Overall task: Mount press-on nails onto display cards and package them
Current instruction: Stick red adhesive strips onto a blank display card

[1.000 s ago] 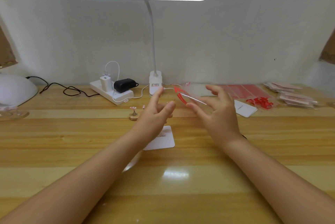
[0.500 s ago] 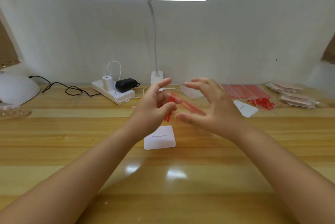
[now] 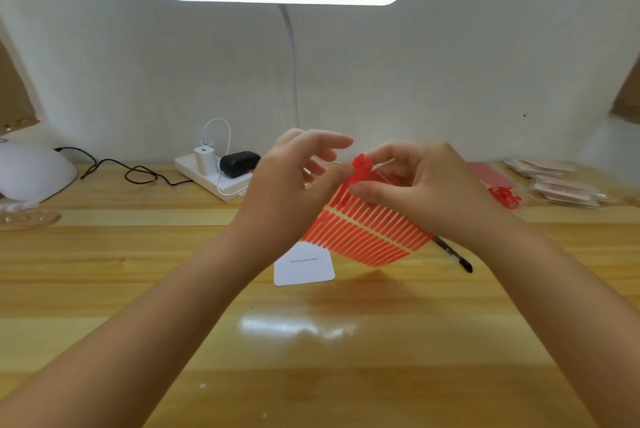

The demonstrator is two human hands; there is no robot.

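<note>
You've tilted the sheet (image 3: 367,233) face-up since a moment ago; it hangs between your hands. Your right hand (image 3: 426,192) pinches its top edge while your left hand (image 3: 294,185) peels a strip (image 3: 362,164), presumably for the card (image 3: 304,265) below on the desk (image 3: 311,358).

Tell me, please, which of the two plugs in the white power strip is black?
The black one is the wide, low adapter on the right side of the power strip. The other plug, to its left, is a white upright charger with a white cable rising from its top.
</note>
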